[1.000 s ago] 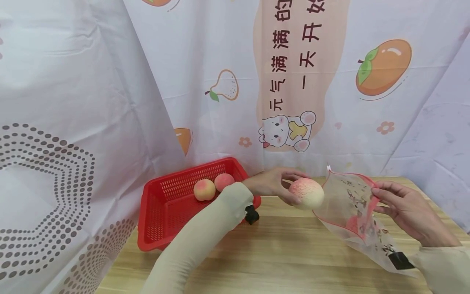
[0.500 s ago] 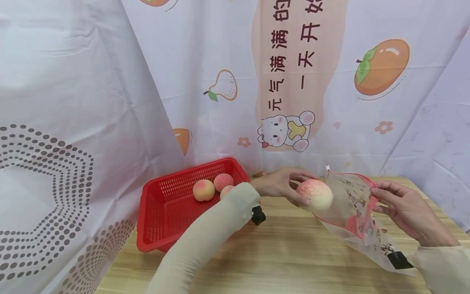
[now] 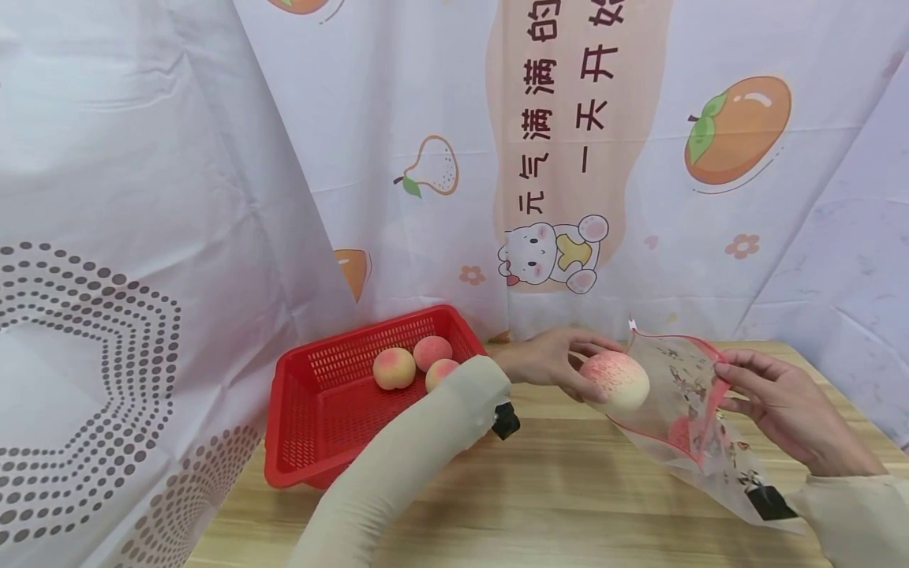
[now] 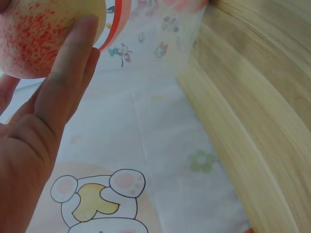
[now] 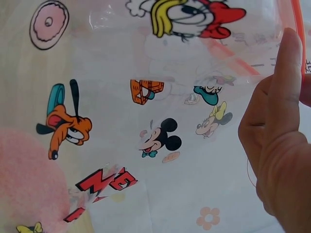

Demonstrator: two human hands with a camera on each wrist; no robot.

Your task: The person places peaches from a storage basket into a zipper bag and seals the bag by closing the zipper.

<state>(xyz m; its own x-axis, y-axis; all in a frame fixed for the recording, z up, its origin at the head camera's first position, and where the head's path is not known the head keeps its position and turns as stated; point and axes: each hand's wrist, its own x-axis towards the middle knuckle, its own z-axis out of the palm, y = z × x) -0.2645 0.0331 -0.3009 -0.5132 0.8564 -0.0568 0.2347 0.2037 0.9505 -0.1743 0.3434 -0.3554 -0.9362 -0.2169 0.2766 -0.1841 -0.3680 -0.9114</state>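
Note:
My left hand (image 3: 557, 361) holds a pink and cream peach (image 3: 616, 382) between thumb and fingers, right at the mouth of a clear zip bag (image 3: 682, 379). In the left wrist view the fingers lie along the speckled peach (image 4: 43, 36), close to the bag's red edge (image 4: 116, 24). The right hand (image 3: 788, 402) pinches the red zip rim of the bag and keeps its mouth spread. Inside the bag rests another pink peach (image 3: 682, 432), which also shows through the printed film as a pink peach (image 5: 29, 182) in the right wrist view.
A red slotted basket (image 3: 284, 418) stands on the left of the wooden table (image 3: 554, 489), with peaches (image 3: 394, 368) in it. The left sleeve (image 3: 419, 450) crosses over its near right side. A printed curtain (image 3: 426, 260) hangs behind the table.
My left hand has moved right with the peach, bringing it from beside the bag to its mouth. One more peach in the basket has come out from behind the sleeve. The right hand stays put.

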